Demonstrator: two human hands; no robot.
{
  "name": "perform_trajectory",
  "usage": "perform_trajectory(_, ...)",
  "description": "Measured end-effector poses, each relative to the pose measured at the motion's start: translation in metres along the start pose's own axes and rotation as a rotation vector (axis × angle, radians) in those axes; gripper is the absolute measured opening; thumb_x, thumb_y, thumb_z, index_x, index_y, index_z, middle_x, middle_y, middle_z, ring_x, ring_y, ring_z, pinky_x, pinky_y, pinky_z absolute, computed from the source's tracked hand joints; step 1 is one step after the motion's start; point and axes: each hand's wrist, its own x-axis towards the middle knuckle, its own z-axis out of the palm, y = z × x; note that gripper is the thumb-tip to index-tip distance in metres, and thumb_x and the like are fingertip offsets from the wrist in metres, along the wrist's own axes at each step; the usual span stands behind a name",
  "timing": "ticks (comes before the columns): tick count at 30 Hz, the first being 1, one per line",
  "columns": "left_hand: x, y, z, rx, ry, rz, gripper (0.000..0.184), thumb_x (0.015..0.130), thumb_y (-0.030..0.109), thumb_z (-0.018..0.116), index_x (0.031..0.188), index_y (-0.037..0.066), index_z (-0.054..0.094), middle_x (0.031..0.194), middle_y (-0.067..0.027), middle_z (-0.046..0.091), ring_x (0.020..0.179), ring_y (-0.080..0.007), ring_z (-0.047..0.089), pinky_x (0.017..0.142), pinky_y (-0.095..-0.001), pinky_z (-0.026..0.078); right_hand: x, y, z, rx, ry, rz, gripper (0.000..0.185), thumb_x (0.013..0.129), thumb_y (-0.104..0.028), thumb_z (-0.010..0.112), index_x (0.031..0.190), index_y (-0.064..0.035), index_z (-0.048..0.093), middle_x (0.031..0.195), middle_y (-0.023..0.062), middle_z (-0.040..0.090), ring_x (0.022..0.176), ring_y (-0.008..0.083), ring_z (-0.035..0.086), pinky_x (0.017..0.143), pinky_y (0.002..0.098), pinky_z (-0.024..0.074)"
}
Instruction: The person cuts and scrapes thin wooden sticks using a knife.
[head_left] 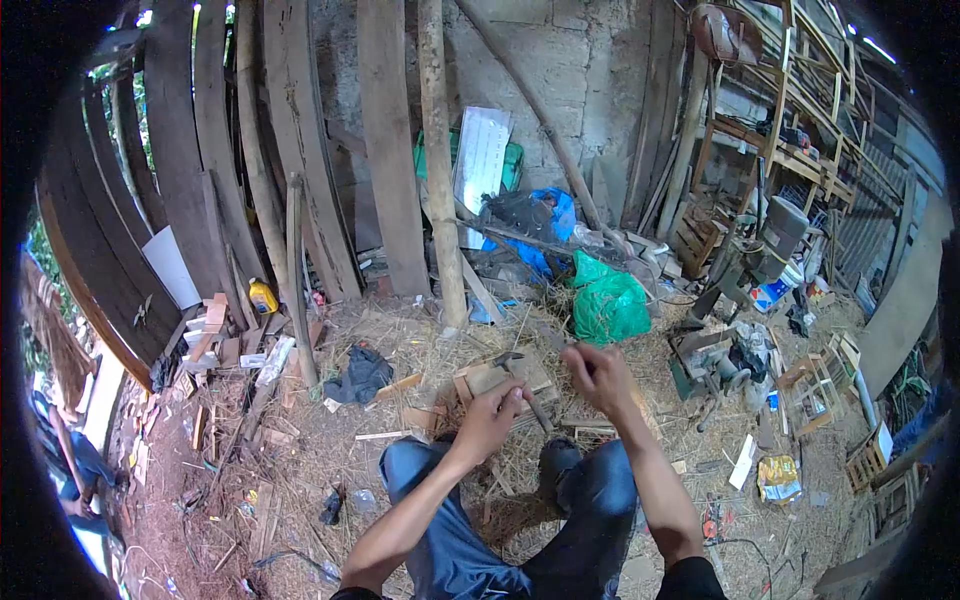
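My left hand point(487, 418) is raised above my left knee, its fingers pinched together; whatever is between them is too small to make out. Up and to the right, over the inner side of my right knee, my right hand point(600, 380) is curled closed, and what it may hold is hidden. A hammer point(536, 408) lies between the two hands, its head up near a wooden board point(488, 380) and its handle slanting down toward my boot point(558, 465). Neither hand visibly touches the hammer's handle.
A green bag point(608, 303) sits beyond my right hand. Dark cloth point(360, 376) and wood scraps lie to the left on straw. A wooden post point(443, 200) stands ahead. A yellow packet point(778, 479) lies right. Another person's arm point(72, 455) shows at far left.
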Motion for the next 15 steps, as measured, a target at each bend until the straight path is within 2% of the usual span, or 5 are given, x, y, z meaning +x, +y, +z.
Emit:
perform_trajectory(2,0.005,-0.01,0.002,-0.041,-0.027,-0.035,0.021,0.097,0.017,0.044,0.098,0.0,0.058,0.072,-0.0014,0.051,0.069,-0.0082,0.045,0.063,-0.0249,0.039,-0.01,-0.014,0.011,0.103,0.005,-0.302,0.018,0.087,-0.024,0.059,0.083,-0.0083,0.066,0.059,0.0146,0.058,0.051,0.032,0.058,0.049,0.0383,0.0454)
perform_trajectory(3,0.007,-0.011,0.003,-0.077,-0.055,-0.071,0.021,0.097,0.017,0.045,0.099,0.0,0.058,0.073,-0.0014,0.051,0.069,-0.0084,0.046,0.063,-0.0247,0.039,-0.013,-0.023,0.011,0.193,-0.055,-0.384,0.018,0.087,-0.025,0.059,0.083,-0.0097,0.067,0.059,0.0139,0.059,0.052,0.0325,0.058,0.05,0.0386,0.046)
perform_trajectory(7,0.009,-0.01,0.001,-0.205,-0.094,-0.17,0.022,0.097,0.017,0.045,0.099,-0.001,0.057,0.073,-0.001,0.051,0.068,-0.0086,0.046,0.063,-0.0247,0.039,-0.009,-0.027,0.003,0.047,-0.144,-0.278,0.017,0.087,-0.026,0.06,0.082,-0.0111,0.067,0.062,0.0129,0.06,0.052,0.0313,0.058,0.049,0.038,0.0458)
perform_trajectory(12,0.013,0.002,0.003,-0.11,-0.016,-0.019,0.021,0.096,0.016,0.044,0.096,0.0,0.057,0.072,-0.0011,0.05,0.066,-0.0087,0.045,0.062,-0.0258,0.039,-0.004,-0.021,0.011,0.013,-0.047,-0.305,0.017,0.085,-0.027,0.061,0.083,-0.0115,0.068,0.064,0.0122,0.061,0.051,0.0306,0.058,0.049,0.0373,0.0455)
perform_trajectory(15,0.01,0.004,-0.001,0.017,0.001,-0.107,0.02,0.096,0.017,0.045,0.096,0.001,0.057,0.073,-0.0019,0.052,0.066,-0.0092,0.045,0.063,-0.0259,0.04,-0.002,-0.013,0.015,-0.011,-0.005,-0.296,0.016,0.085,-0.026,0.062,0.085,-0.0119,0.068,0.064,0.0127,0.061,0.051,0.0309,0.057,0.048,0.0375,0.0452)
